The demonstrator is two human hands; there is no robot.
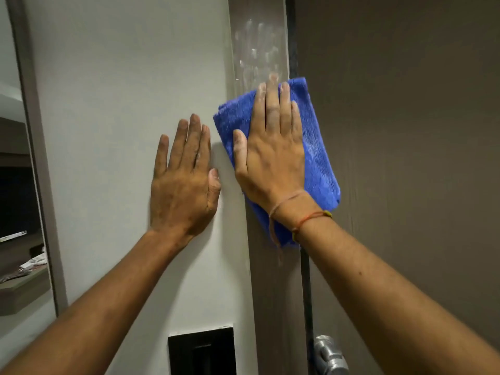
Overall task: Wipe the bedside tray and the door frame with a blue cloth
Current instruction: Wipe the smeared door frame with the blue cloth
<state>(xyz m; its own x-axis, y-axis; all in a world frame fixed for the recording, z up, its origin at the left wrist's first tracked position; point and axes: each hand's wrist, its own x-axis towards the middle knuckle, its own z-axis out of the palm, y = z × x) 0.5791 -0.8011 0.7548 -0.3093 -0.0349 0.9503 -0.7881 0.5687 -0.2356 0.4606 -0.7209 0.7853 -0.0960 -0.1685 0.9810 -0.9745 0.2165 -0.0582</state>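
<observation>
Flat-palmed rather than clenched, the right hand (270,155) is the working grip: fingers spread and straight, it presses the blue cloth (319,158) against the door frame (270,280) without closing around it. The left hand (184,180) is open too, holding nothing, laid flat on the pale wall (121,104) just beside the frame.

With no fingers curled over an edge, I judge the cloth could slide out from under the palm and drop, or bunch up, if pressure eases mid-stroke. The fingertips reach past the cloth's top edge, so bare skin may touch the frame and leave fresh marks.

Folded into a thick pad, the cloth is bright blue with a looped pile and sits centre-right of the frame, covering the frame's width and lapping onto the dark gap at the door (405,158). Whitish smears (257,50) show above it, upper centre, still to be wiped. A thread bracelet (311,216) circles the right wrist. A metal door handle (328,355) shows at bottom centre-right, a black wall plate (201,350) at bottom centre.
</observation>
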